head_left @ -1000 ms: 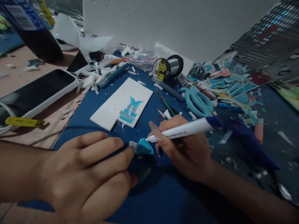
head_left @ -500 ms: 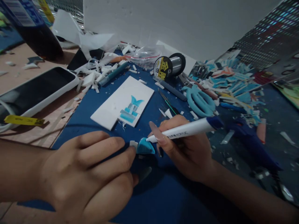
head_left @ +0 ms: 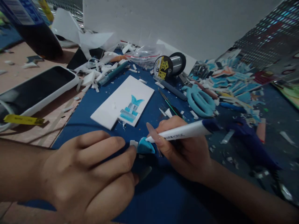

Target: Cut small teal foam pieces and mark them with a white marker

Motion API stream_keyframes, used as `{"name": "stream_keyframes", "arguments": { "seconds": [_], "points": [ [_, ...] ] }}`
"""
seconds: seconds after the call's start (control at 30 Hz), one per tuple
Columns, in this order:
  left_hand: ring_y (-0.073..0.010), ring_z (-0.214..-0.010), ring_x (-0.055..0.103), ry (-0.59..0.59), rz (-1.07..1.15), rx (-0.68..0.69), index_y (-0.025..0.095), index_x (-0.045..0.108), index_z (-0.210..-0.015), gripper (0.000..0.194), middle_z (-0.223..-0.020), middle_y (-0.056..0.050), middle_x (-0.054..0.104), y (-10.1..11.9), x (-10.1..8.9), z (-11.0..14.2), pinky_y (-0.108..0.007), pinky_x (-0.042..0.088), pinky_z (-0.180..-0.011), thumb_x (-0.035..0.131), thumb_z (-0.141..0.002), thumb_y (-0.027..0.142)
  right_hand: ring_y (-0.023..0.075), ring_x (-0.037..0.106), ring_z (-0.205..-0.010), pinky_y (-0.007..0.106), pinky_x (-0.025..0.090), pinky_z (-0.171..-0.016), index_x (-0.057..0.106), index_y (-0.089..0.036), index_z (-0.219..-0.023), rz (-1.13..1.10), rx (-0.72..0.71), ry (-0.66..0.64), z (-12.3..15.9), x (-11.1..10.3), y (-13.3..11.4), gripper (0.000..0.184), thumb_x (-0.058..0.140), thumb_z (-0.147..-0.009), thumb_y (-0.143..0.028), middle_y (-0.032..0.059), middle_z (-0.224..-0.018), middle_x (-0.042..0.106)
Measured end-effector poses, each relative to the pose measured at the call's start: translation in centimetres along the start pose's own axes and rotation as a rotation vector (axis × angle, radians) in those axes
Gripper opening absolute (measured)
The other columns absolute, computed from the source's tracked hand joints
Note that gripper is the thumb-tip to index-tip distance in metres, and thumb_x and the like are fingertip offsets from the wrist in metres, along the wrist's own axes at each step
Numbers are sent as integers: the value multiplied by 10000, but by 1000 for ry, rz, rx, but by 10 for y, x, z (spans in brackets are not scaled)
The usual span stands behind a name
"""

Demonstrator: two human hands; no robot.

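A small blue foam piece (head_left: 145,147) lies on the dark blue mat (head_left: 161,193) in the middle foreground. My left hand (head_left: 93,174) rests flat beside it, fingertips pressing its left, white end. My right hand (head_left: 184,149) is closed round a white marker (head_left: 184,132) with a dark blue cap end. The marker's tip touches the top of the blue piece. Beyond it lies a white foam board (head_left: 116,102) with blue strips and a tail shape stuck on.
A phone (head_left: 35,90) lies at the left on the wooden table. Blue scissors (head_left: 198,99), a spool of wire (head_left: 169,65), a blue glue gun (head_left: 249,140) and many blue and white foam scraps crowd the back and right. A white foam sheet (head_left: 175,21) stands behind.
The marker has tilted slightly and its tip has shifted a little left on the blue piece. My left hand has stayed put.
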State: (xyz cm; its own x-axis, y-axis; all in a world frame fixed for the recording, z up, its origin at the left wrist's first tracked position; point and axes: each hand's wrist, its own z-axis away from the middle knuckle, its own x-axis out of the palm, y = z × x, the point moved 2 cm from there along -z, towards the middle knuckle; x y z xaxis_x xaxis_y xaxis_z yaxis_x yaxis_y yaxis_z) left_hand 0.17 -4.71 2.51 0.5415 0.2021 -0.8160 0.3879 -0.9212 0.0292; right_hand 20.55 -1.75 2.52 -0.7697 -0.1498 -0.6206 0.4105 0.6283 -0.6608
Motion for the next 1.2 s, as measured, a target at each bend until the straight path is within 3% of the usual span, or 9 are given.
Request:
{"name": "stream_keyframes", "arguments": {
  "seconds": [0.13, 0.23, 0.3, 0.47, 0.6, 0.8, 0.97, 1.1, 1.2],
  "points": [
    [-190, -1040, 513, -2, 34, 10, 246, 668, -883, 161, -1170, -26, 619, 5, 1, 8, -334, 423, -881, 531, -850, 169, 101, 527, -538, 253, 432, -533, 471, -236, -825, 3, -10, -5, 0, 2, 1, 137, 541, -878, -130, -24, -700, 520],
    [-174, -1124, 489, -60, 65, -79, 251, 653, -853, 194, -1205, 6, 606, 9, 2, 9, -307, 420, -948, 491, -860, 145, 124, 538, -568, 274, 437, -551, 480, -242, -849, 13, -14, -11, 0, 3, 1, 133, 549, -871, -131, -17, -692, 515],
    [-183, -1103, 501, -81, 46, -91, 245, 639, -823, 185, -1177, 17, 624, 9, 1, 6, -308, 436, -919, 479, -875, 168, 129, 524, -546, 280, 428, -532, 487, -245, -856, 12, 5, -18, 0, 4, 1, 128, 548, -869, -133, -21, -662, 504],
    [-207, -1006, 512, -120, 28, 65, 225, 603, -774, 182, -1089, -46, 650, 4, -2, -4, -337, 444, -714, 445, -865, 212, 123, 508, -522, 276, 419, -524, 469, -229, -771, -24, 27, -32, -4, 3, 0, 149, 544, -871, -148, -28, -617, 475],
    [-204, -964, 510, -120, 18, 67, 225, 579, -768, 154, -1042, -44, 659, 2, -3, -7, -346, 436, -708, 463, -864, 194, 121, 505, -538, 265, 410, -522, 458, -219, -715, 19, 54, -47, -6, 3, -1, 184, 543, -865, -155, -22, -618, 481],
    [-183, -939, 547, -56, 2, 2, 233, 563, -770, 359, -1003, -6, 655, 6, -2, -7, -329, 431, -756, 268, -939, 119, 103, 509, -564, 233, 410, -535, 481, -201, -730, 31, 20, -57, -5, 6, -2, 158, 549, -855, -131, -27, -640, 491],
    [-194, -854, 583, -15, 54, 31, 212, 547, -702, 207, -991, -36, 678, 3, 0, -9, -332, 448, -725, 465, -885, 156, 95, 499, -540, 235, 416, -539, 475, -195, -675, 48, 41, -59, -7, 10, -1, 215, 569, -859, -138, -28, -632, 476],
    [-197, -824, 596, 34, 77, 116, 201, 536, -717, 126, -969, -41, 691, -3, 4, -8, -330, 454, -660, 603, -823, 195, 113, 554, -559, 245, 460, -551, 531, -200, -681, -75, 22, 63, -7, 7, -3, 186, 593, -836, -118, -15, -638, 546],
    [-195, -935, 600, 141, 221, -35, 219, 479, -826, 246, -1057, -45, 665, -14, 6, -6, -323, 501, -732, 716, -759, 211, 94, 531, -474, 222, 463, -472, 557, -209, -690, -302, 182, 212, -3, 1, -1, 176, 607, -859, -191, -34, -590, 555]
  ]
}}
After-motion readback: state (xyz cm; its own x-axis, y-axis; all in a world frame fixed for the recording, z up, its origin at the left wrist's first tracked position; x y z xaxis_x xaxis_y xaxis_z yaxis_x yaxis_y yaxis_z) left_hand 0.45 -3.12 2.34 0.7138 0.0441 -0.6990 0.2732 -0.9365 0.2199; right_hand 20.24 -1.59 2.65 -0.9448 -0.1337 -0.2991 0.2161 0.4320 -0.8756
